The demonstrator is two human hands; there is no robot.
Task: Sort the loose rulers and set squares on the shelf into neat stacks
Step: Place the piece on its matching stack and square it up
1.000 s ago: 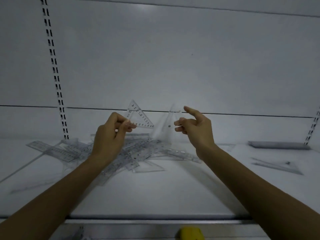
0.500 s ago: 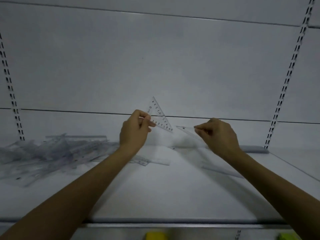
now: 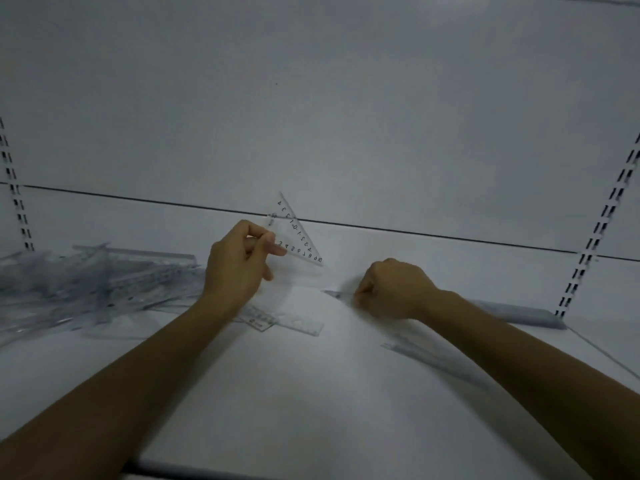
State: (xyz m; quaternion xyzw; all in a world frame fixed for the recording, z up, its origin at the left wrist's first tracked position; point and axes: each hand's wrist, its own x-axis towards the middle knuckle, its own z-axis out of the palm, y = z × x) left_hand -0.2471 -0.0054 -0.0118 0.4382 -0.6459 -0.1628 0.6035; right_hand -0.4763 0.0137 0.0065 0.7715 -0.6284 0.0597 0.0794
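Observation:
My left hand [image 3: 239,265] pinches a small clear set square [image 3: 294,237] and holds it upright above the shelf. My right hand [image 3: 394,289] is curled low over the white shelf [image 3: 311,393] and grips the edge of a second clear set square [image 3: 337,294], whose tip sticks out to the left of my fingers; most of it is hidden under the hand. A jumbled pile of clear rulers and set squares [image 3: 86,285] lies at the left. A single clear ruler [image 3: 298,325] lies flat between my forearms.
A neat grey stack of rulers [image 3: 519,311] lies along the back at the right, behind my right forearm. Another clear set square [image 3: 426,358] lies flat under that forearm. Slotted uprights [image 3: 595,237] run up the back wall at both sides.
My right hand has dropped from mid-air down to the shelf with its set square. My left hand keeps its set square raised. The view has shifted slightly.

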